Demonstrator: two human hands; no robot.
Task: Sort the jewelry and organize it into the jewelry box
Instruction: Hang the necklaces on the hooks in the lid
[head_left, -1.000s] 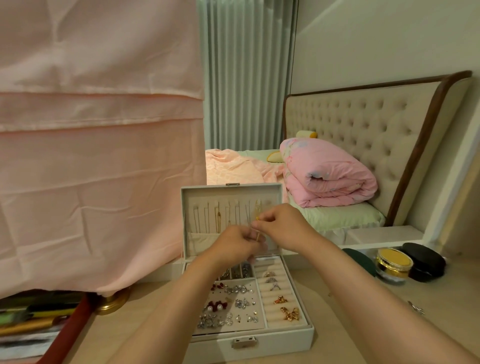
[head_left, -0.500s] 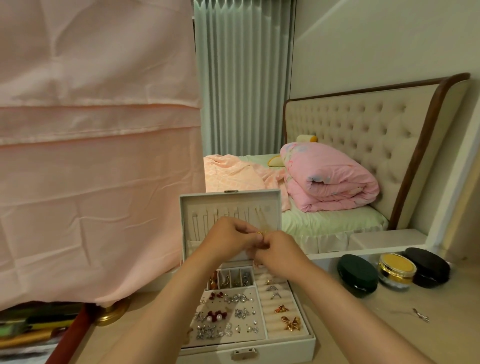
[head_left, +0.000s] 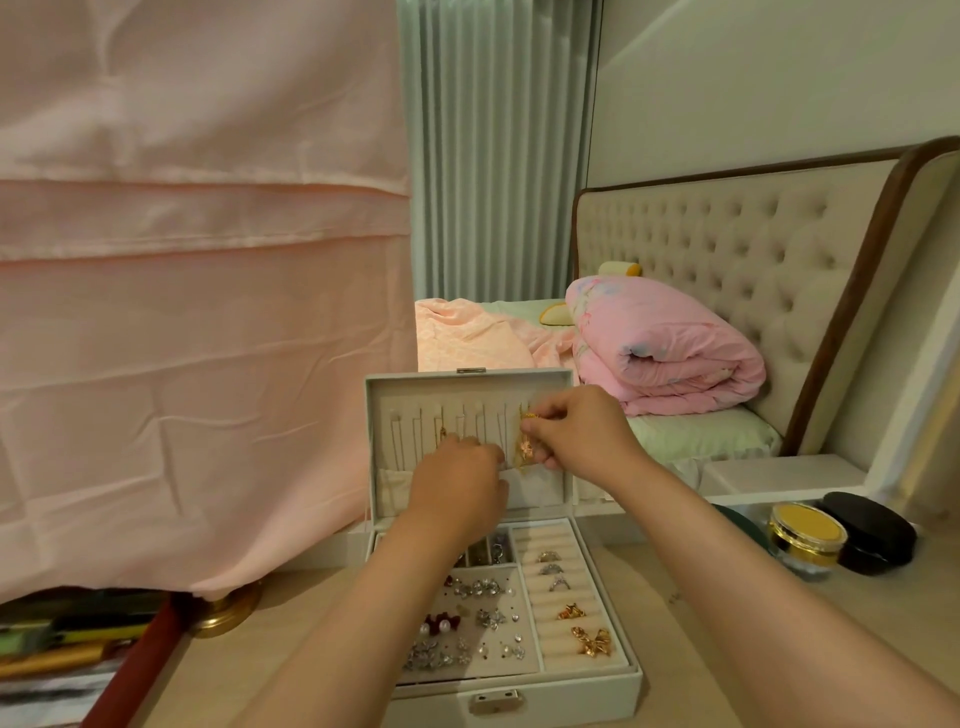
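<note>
Gold necklace: the gold necklace (head_left: 524, 448) is a thin chain with a little gold charm. It hangs down from the pinch, in front of the inside of the open lid, near the lid's right end.
Right hand: the right hand (head_left: 582, 436) pinches the top of the gold necklace tight between thumb and fingers, up by the row of hooks.
Left hand: the left hand (head_left: 457, 480) is just left of the pinch and a bit lower. Its fingers bend in toward the lid. The fingertips are hidden, so I cannot tell if it holds anything.
Lid: the lid (head_left: 470, 383) stands straight up behind the pinch. Other chains (head_left: 445, 431) hang on it, left of the pinch.
Jewelry box: the white jewelry box (head_left: 571, 691) is open on the table (head_left: 727, 634). Its tray lies below the pinch, nearer the person.
Rings: the rings (head_left: 551, 569) sit in soft rolls, under the pinch and a little right. Gold pieces (head_left: 589, 640) sit lower in the same rolls.
Earrings: the earrings (head_left: 467, 623) lie on a flat pad, below the pinch and to its left.
Jar: a jar with a gold top (head_left: 807, 538) stands well right of the pinch and lower. A black round case (head_left: 878, 530) is just beside it, farther right.
Pink cloth: a big pink cloth (head_left: 208, 312) hangs far left of the pinch.
Pink blanket: a folded pink blanket (head_left: 665, 353) lies on the bed, up and right of the pinch.
</note>
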